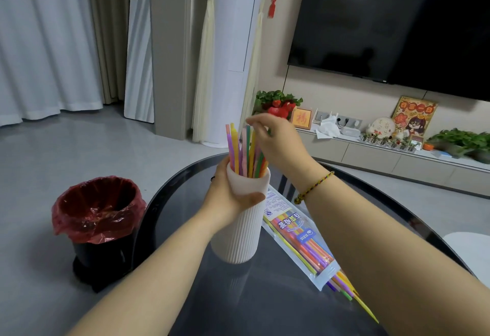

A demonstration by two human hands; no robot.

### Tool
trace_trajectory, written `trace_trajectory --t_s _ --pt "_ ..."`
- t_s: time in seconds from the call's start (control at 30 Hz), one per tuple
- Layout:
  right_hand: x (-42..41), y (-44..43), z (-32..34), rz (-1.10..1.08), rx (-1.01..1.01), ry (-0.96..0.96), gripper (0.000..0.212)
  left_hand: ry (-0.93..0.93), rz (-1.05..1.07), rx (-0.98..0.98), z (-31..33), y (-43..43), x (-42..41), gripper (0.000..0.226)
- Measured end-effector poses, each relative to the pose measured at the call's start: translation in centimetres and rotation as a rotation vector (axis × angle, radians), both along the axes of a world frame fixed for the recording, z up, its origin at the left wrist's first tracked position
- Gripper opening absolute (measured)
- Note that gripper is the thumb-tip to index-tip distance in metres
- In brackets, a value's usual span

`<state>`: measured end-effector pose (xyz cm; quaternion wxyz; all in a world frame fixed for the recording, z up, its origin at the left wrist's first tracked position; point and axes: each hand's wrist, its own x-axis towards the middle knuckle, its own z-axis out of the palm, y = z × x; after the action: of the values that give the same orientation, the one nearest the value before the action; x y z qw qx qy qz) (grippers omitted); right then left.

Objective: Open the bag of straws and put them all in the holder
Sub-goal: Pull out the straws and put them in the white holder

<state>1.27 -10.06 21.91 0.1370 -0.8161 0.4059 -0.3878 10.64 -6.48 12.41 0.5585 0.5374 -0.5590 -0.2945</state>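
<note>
The left hand [233, 197] wraps the tall white ribbed holder [238, 227], which stands upright on the dark glass table [265, 304]. The right hand [275, 142] hovers at the tips of the coloured straws [245, 150] standing in it, fingers pressed loosely against them. The clear plastic bag [299, 237] lies just right of the holder, nearer the right hand, long axis running toward the person, open end nearest with straws poking out. Its blue label carries Chinese writing I cannot read.

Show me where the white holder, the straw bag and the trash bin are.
white holder [238, 232], head view, ribbed lower wall.
straw bag [297, 237], head view, printed middle.
trash bin [98, 211], head view, red liner inside.
</note>
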Motion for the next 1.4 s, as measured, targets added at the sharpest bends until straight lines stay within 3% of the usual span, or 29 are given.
trace_trajectory --t_s 0.17,0.3,0.37,0.43,0.5,0.57,0.73,0.87,1.0,1.1,1.3,1.4 --pt "-0.1 0.2 -0.2 0.028 -0.101 0.047 0.041 -0.017 0.002 0.01 0.0 -0.1 0.1 0.074" --pt "-0.2 0.1 -0.5 0.077 -0.093 0.184 0.036 0.041 -0.033 0.011 1.0 -0.2 0.7 0.074" --pt "-0.3 0.2 -0.4 0.109 -0.059 0.042 0.037 0.082 -0.029 0.018 1.6 -0.4 1.1 0.073" --pt "-0.7 0.5 0.0 0.113 -0.037 -0.105 0.038 0.081 -0.007 0.034 1.9 -0.5 1.3 0.046" --pt "-1.2 0.6 0.2 0.103 -0.022 -0.166 0.04 0.055 0.013 0.036 2.1 -0.5 1.2 0.029" --pt "-2.2 0.7 0.1 0.092 0.012 -0.183 0.04 0.041 0.043 0.033 2.2 0.0 0.7 0.03" --pt "-5.9 1.1 -1.5 0.026 0.075 -0.194 0.039 -0.081 0.292 -0.039 1.0 1.8 -0.3 0.047" --pt "-9.9 1.8 -3.5 -0.14 0.141 -0.198 0.035 -0.173 0.497 -0.247 -0.7 4.2 -2.0 0.036" --pt "-14.0 2.5 -6.4 -0.293 0.245 -0.111 0.034 -0.307 0.386 -0.286 -2.9 5.5 -5.3 0.029" --pt "-16.8 2.9 -8.9 -0.366 0.366 0.015 0.036 -0.393 0.19 -0.185 -5.2 5.5 -7.7 0.018" --pt "-21.2 4.0 -14.2 -0.436 0.591 0.199 0.041 -0.685 -0.119 0.19 -10.1 4.6 -12.1 0.043" --pt "-22.3 4.3 -16.2 -0.419 0.7 0.267 0.052 -0.848 -0.195 0.266 -11.5 4.1 -13.2 0.05"
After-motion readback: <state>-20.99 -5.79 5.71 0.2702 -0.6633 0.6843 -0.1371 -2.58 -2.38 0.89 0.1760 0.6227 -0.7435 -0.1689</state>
